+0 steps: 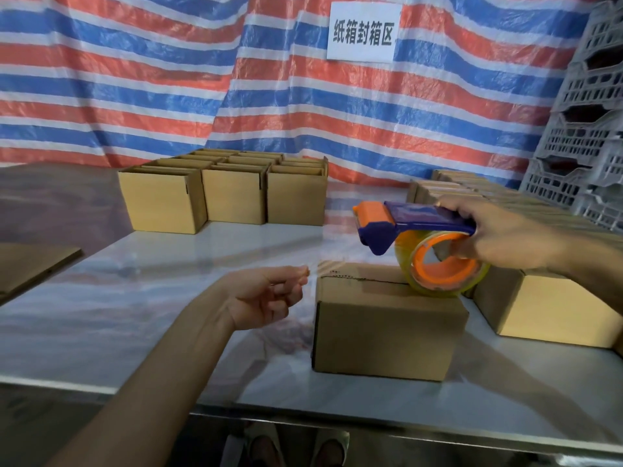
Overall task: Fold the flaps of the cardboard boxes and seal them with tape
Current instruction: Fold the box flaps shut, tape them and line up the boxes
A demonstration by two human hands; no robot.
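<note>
Your left hand (266,298) pinches the clear tape end (325,264) in its fingers (296,276). Your right hand (499,234) has its fingers clamped on the blue-and-orange tape dispenser (418,227) above the closed brown cardboard box (387,332) on the bench (151,315). Keep the strip taut and centred on the seam.

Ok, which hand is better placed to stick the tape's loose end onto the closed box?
Left, likely: the left hand pinches the tape end beside the left top edge of the box; the right hand grips the tape dispenser above it.

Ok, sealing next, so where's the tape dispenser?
The tape dispenser is right of centre, in the right hand, its roll over the closed box.
</note>
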